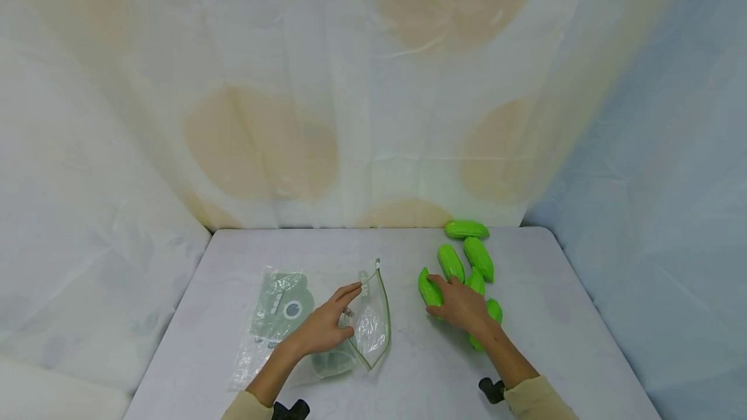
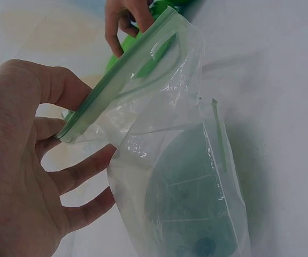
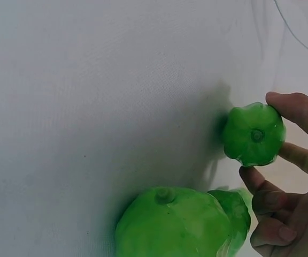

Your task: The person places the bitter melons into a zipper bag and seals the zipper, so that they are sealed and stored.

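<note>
My left hand holds the mouth of a clear zip-lock bag; in the left wrist view its thumb and fingers are at the green zip strip, and the mouth gapes. A pale green print shows through the bag's side. My right hand grips a bright green, ribbed, long fruit between thumb and fingers. The right wrist view shows that fruit end on, its lobed end facing the camera. Around and under this hand lie several similar green fruits, some partly hidden by it.
Another clear bag with a green print lies flat on the white table, left of the held bag. One green fruit rests by the far table edge. Pale curtains hang behind and at both sides.
</note>
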The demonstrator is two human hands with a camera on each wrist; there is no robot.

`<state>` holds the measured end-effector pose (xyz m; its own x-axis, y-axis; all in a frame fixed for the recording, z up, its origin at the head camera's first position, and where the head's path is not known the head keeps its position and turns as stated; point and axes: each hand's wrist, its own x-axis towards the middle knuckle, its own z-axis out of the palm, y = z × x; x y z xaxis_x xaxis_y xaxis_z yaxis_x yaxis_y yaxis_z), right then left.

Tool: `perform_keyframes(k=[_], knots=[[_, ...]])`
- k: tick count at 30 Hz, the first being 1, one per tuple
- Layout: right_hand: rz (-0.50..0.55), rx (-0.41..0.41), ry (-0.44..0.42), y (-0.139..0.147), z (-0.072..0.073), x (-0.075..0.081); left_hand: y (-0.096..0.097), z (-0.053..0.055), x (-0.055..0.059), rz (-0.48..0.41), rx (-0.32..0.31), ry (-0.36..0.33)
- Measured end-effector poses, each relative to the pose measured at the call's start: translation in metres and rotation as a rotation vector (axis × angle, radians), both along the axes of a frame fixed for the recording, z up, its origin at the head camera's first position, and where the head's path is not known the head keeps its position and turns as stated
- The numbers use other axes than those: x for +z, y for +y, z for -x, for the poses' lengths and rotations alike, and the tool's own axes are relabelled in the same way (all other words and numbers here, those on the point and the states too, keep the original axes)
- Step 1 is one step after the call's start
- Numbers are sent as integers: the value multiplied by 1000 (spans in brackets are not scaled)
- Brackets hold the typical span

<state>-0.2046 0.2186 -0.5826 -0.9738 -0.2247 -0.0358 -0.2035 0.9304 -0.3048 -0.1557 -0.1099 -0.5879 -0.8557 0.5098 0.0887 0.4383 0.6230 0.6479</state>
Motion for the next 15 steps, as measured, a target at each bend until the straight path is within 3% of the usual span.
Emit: perform_keyframes(k=[15], knots=[[21,-22,21,-3,-1,2,-1,0,2,7,5,5]])
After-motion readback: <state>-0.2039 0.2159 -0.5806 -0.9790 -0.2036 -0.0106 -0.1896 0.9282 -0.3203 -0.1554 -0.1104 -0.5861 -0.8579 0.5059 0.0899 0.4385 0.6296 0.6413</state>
